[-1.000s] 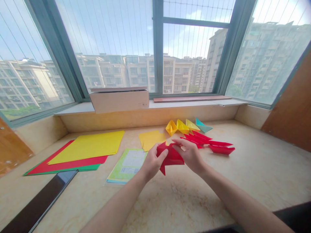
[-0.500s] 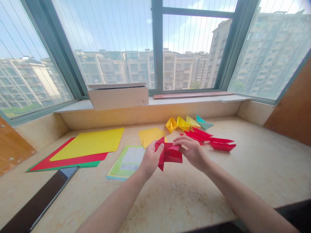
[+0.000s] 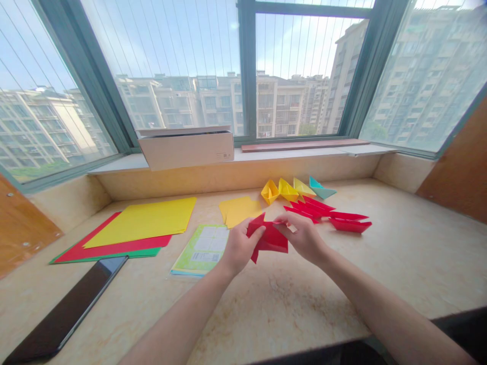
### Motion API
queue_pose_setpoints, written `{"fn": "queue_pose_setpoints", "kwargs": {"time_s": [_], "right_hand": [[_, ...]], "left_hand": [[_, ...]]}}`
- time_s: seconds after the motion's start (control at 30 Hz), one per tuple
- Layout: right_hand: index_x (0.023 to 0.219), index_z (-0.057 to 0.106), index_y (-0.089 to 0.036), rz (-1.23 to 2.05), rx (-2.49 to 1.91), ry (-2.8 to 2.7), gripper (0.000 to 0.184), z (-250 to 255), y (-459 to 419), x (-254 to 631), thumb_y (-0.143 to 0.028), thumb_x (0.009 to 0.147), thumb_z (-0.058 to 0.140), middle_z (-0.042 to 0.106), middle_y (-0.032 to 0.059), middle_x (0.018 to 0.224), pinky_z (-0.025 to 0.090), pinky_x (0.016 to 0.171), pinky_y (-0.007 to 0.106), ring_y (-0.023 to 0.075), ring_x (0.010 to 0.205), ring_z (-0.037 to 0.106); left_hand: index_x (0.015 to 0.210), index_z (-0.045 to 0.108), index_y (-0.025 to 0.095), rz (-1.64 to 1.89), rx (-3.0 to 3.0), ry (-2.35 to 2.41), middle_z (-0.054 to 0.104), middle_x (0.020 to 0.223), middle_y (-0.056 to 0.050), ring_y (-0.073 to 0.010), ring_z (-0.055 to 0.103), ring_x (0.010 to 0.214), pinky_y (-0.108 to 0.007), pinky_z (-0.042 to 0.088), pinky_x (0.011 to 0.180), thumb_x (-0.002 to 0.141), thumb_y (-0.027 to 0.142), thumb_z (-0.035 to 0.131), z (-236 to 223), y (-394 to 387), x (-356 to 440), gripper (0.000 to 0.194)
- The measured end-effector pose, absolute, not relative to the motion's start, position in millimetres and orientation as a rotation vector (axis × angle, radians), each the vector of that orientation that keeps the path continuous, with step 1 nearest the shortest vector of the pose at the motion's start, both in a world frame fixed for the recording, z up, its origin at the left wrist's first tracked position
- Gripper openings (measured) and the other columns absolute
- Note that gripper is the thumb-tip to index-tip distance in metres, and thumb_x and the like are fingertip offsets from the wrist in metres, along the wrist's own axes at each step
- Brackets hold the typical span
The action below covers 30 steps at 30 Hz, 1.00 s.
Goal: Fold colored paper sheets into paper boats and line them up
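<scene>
A partly folded piece of red paper (image 3: 274, 240) is held between both hands above the stone ledge. My left hand (image 3: 242, 244) pinches its left part, thumb on the near face, with pointed flaps sticking out above and below. The fingers of my right hand (image 3: 302, 234) close on its upper right edge. Beyond my right hand lie several folded red paper boats (image 3: 350, 224), partly covered by it. Behind them stands a row of paper boats: an orange-yellow one (image 3: 270, 191), a yellow one (image 3: 288, 189), a pale yellow one (image 3: 303, 188) and a teal one (image 3: 321, 189).
Large yellow sheets (image 3: 142, 220) lie on red (image 3: 91, 248) and green ones (image 3: 148, 252) at the left, by a black phone (image 3: 68, 312). A plastic-wrapped paper pack (image 3: 201, 248) and small orange-yellow sheets (image 3: 238, 210) lie nearer the middle. A white box (image 3: 186, 150) stands on the windowsill.
The red paper has been turned and shifted slightly between my hands, its flaps opening out and then flattening. My right fingers have moved to its upper right edge. The view has tilted down a little.
</scene>
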State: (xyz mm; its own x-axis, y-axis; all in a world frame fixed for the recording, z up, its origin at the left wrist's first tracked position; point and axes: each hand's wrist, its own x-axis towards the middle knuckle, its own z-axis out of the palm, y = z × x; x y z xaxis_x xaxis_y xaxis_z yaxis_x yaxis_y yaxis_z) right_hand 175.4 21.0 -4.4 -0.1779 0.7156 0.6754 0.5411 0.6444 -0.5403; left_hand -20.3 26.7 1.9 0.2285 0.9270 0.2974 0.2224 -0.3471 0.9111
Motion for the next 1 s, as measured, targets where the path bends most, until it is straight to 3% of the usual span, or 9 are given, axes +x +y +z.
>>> {"fn": "queue_pose_setpoints", "kwargs": {"time_s": [0.2, 0.47, 0.67, 0.83, 1.0], "right_hand": [[0.093, 0.07, -0.022, 0.266, -0.86, -1.913, 0.015, -1.2, 17.2, 175.0, -0.025, 0.095, 0.055, 0.07, 0.006, 0.091, 0.055, 0.071, 0.032, 0.0199, 0.083, 0.066], [0.098, 0.074, -0.028, 0.222, -0.773, -1.97, 0.017, -1.6, 14.2, 176.5, -0.023, 0.093, 0.059, 0.064, 0.0076, 0.107, 0.056, 0.082, 0.036, 0.0216, 0.101, 0.063], [0.098, 0.075, -0.027, 0.195, -0.762, -1.949, 0.016, -1.1, 14.7, 174.5, -0.027, 0.092, 0.06, 0.068, 0.0075, 0.1, 0.057, 0.077, 0.035, 0.0215, 0.092, 0.065], [0.097, 0.075, -0.025, 0.16, -0.813, -1.854, 0.016, 0.5, 14.4, 171.1, -0.028, 0.092, 0.061, 0.069, 0.0066, 0.091, 0.056, 0.071, 0.033, 0.0202, 0.083, 0.065], [0.095, 0.075, -0.025, 0.159, -0.857, -1.808, 0.015, 1.8, 13.5, 170.9, -0.025, 0.091, 0.062, 0.068, 0.0057, 0.088, 0.054, 0.07, 0.033, 0.0202, 0.081, 0.065]], "left_hand": [[0.085, 0.068, 0.016, 1.215, 1.71, 1.145, 0.07, 0.074, -0.001, -0.016, 0.063, 0.068, -0.024, 0.048, 0.062, 0.083, 0.036, 0.064, 4.3, 25.2, -20.2, 0.021], [0.091, 0.072, 0.018, 1.233, 1.683, 1.189, 0.067, 0.064, 0.001, -0.0145, 0.06, 0.057, -0.024, 0.044, 0.054, 0.083, 0.035, 0.064, 4.7, 25.4, -20.8, 0.02], [0.089, 0.074, 0.018, 1.171, 1.792, 1.191, 0.064, 0.057, 0.001, -0.0148, 0.058, 0.053, -0.023, 0.042, 0.05, 0.085, 0.041, 0.061, 3.9, 23.7, -23.4, 0.027], [0.092, 0.074, 0.019, 1.176, 1.884, 1.117, 0.073, 0.078, -0.002, -0.0173, 0.065, 0.07, -0.024, 0.047, 0.062, 0.088, 0.038, 0.06, 1.8, 23.3, -22.3, 0.024], [0.087, 0.074, 0.019, 1.175, 1.896, 1.076, 0.073, 0.076, -0.002, -0.0183, 0.066, 0.07, -0.025, 0.049, 0.062, 0.088, 0.041, 0.06, 2.1, 21.7, -20.0, 0.026]]}}
